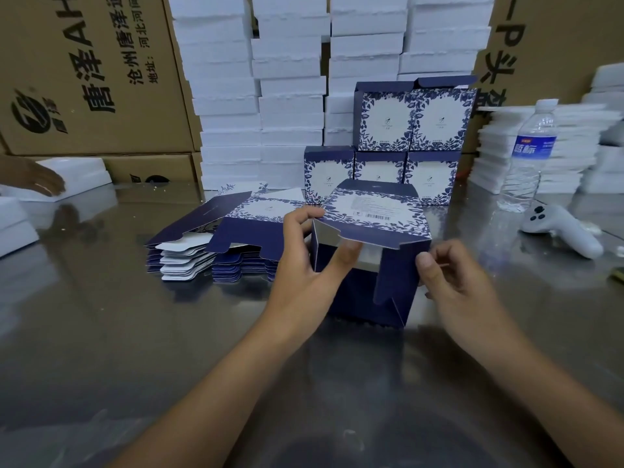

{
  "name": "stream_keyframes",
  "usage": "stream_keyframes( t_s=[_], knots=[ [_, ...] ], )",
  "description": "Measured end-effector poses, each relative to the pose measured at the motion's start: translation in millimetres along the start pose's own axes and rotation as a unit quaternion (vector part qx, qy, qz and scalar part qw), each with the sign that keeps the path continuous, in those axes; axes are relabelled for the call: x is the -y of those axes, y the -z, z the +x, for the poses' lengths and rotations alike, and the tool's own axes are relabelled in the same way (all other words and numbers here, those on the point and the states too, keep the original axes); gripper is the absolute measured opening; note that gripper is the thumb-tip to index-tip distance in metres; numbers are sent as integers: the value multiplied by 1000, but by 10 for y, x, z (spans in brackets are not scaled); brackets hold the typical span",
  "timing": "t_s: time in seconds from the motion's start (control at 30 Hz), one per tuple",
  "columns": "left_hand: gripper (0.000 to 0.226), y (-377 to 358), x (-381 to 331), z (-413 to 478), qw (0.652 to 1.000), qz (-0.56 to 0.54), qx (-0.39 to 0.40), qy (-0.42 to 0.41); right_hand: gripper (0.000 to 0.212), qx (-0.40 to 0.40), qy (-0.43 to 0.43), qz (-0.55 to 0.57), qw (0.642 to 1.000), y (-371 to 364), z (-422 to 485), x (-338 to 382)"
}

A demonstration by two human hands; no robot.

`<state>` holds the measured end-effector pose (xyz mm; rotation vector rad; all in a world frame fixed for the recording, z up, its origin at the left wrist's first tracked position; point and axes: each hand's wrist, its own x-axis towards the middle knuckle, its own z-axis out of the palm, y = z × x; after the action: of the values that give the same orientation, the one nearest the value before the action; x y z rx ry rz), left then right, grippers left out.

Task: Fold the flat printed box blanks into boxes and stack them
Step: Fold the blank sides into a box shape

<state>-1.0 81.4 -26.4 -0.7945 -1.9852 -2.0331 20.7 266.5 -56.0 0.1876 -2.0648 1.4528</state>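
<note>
Left grip [314,265], right grip [454,278] and both forearms [236,383] are bare.

Worktop [101,332] brushed metal, glossy, reflective; box [371,251] matt printed card; bottle [526,157] clear plastic at 2 o'clock; cartons [94,79] rough brown corrugated.

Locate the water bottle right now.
Head view, right side: the water bottle stands upright on the steel table, just behind the white controller and in front of a stack of white pieces.

Box [371,211] label txt unreadable; bottle [526,157] blurry, prob. water; carton [94,79] cut off top.
</note>
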Motion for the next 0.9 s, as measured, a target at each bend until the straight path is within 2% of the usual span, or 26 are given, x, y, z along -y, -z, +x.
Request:
stream_keyframes(
  t_s=[0.13, 0.27, 0.47, 0.63, 0.73, 0.9],
  knots=[
    [53, -62, 30, -29, 1000, 15, 1, -2, 34, -13, 54, -88, 995, 25, -13, -4],
    [44, -114, 61, -63, 999, 39, 2, -7, 40, -61, 102, -163, 980, 42, -3, -16],
    [51, -169, 71, -93, 998, 65, 3, -14, 41, -99, 126, -238, 958, 71, 22, -31],
    [51, -162, 68, -82, 999, 40, 7, -13, 39, -93, 120, -261, 953, 74, 27, -22],
    [49, -147, 65, -67, 1000, 25, -7, -6, 34, -51, 99, -266, 958, 85, 12, -28],
    [51, -91, 69, -37, 1000, 16, -26, 3, 38, -18, 99, -335, 937, 62, -14, -35]
  ],
)
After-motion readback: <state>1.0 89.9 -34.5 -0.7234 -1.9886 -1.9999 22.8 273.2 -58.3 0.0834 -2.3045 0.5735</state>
